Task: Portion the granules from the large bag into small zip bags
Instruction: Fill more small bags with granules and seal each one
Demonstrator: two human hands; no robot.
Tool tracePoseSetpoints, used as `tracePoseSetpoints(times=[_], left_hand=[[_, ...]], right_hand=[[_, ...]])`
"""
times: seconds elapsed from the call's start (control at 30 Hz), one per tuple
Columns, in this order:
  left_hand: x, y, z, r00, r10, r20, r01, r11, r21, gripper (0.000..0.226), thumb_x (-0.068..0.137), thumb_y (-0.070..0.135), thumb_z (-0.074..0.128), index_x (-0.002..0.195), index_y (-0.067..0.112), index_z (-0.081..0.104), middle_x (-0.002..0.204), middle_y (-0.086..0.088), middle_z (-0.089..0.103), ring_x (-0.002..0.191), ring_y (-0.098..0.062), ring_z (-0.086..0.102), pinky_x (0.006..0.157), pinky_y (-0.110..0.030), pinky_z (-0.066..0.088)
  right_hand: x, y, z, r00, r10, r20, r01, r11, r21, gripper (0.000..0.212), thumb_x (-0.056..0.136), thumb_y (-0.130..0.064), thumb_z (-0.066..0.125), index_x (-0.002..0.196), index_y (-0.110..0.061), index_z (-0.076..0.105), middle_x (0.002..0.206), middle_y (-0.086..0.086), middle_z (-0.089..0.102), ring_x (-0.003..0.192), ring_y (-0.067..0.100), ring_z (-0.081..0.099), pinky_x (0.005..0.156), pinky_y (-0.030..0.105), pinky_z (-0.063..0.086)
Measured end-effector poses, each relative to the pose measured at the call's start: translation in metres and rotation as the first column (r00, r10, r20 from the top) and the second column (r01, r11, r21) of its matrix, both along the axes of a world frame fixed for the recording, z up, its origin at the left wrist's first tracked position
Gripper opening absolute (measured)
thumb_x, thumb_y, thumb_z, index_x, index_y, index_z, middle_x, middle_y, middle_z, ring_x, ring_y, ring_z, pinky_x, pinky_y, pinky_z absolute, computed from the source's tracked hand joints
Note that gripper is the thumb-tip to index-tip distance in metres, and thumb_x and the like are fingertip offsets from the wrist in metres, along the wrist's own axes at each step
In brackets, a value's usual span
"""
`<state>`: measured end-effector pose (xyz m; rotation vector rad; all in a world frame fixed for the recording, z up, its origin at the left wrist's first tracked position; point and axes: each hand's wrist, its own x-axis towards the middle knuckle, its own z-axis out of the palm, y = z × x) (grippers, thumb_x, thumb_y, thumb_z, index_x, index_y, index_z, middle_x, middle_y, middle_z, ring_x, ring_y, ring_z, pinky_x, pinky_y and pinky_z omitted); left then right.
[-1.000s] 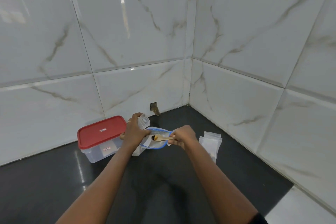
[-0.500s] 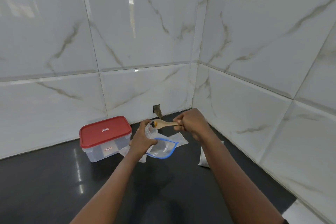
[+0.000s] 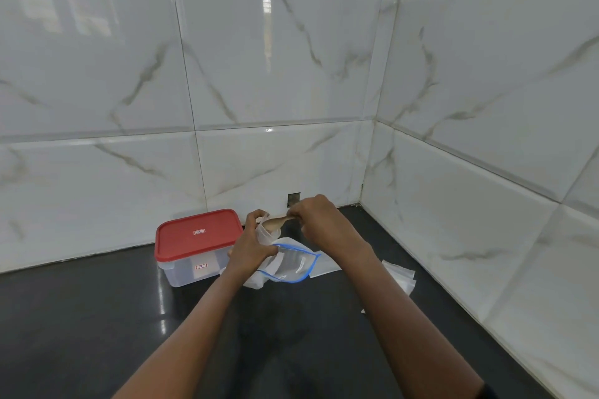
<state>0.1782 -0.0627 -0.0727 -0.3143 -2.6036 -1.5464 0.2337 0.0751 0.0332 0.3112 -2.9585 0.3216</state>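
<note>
While the fingers (image 3: 257, 215) of the left hand (image 3: 251, 246) are curled around a small zip bag (image 3: 266, 235) and keep it upright with its mouth upward, the fingertips (image 3: 296, 213) of the right hand (image 3: 321, 220) are closed together on the handle of a wooden spoon (image 3: 276, 221). This spoon lies almost level between the two hands, and its bowl is at the mouth of the small zip bag. I cannot tell if granules are on the spoon or inside the bag, because they are too small to see.

Both hands are raised a little above the counter (image 3: 97, 317), which is dark and shiny. Just below them lies the large bag (image 3: 293, 264), transparent with a blue edge. Its mouth stands open toward the hands, and it rests on the counter partly under the left wrist.

At the left side, just beside the left hand, stands a clear plastic box (image 3: 191, 269) with a red lid (image 3: 197, 233) closed on it. At the right side, behind the right forearm, a pile of small bags (image 3: 402, 278) lies flat on the counter, apart from the large bag.

Behind everything rises the wall (image 3: 259, 74) of white marbled tiles, forming a corner, with a small square opening (image 3: 293, 199) low in it, just above the hands.
</note>
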Motion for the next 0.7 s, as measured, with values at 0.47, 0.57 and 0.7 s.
tracePoseSetpoints(times=[0.47,0.57,0.7], left_hand=[[0.002,0.001,0.011,0.994,0.106,0.026,-0.101,0.986,-0.136,0.034,0.075,0.013,0.068,0.106,0.013,0.055,0.099,-0.004,0.060,0.092,-0.023,0.056,0.077,-0.034,0.045],[0.010,-0.002,0.013,0.996,0.087,-0.036,-0.092,0.982,-0.167,0.025,0.076,0.012,0.068,0.097,0.016,0.055,0.091,-0.001,0.059,0.085,-0.021,0.054,0.070,-0.028,0.039],[0.018,-0.004,0.018,0.991,0.043,-0.124,-0.069,0.975,-0.212,0.022,0.076,0.009,0.069,0.095,0.015,0.059,0.086,0.001,0.059,0.079,-0.019,0.054,0.062,-0.021,0.035]], right_hand=[[-0.001,0.013,-0.035,0.963,-0.110,0.248,0.159,0.969,-0.189,0.037,0.087,0.003,0.041,0.118,-0.003,0.062,0.116,0.017,0.058,0.095,0.030,0.063,0.077,0.030,0.049],[-0.006,-0.012,-0.066,0.938,-0.078,0.337,0.155,0.966,-0.208,0.040,0.091,0.004,0.038,0.127,0.000,0.055,0.124,0.021,0.055,0.115,0.033,0.055,0.091,0.035,0.045],[-0.010,-0.029,-0.085,0.888,-0.076,0.453,0.228,0.929,-0.291,0.033,0.096,-0.002,0.037,0.125,0.004,0.054,0.129,0.021,0.055,0.121,0.032,0.051,0.097,0.033,0.040]])
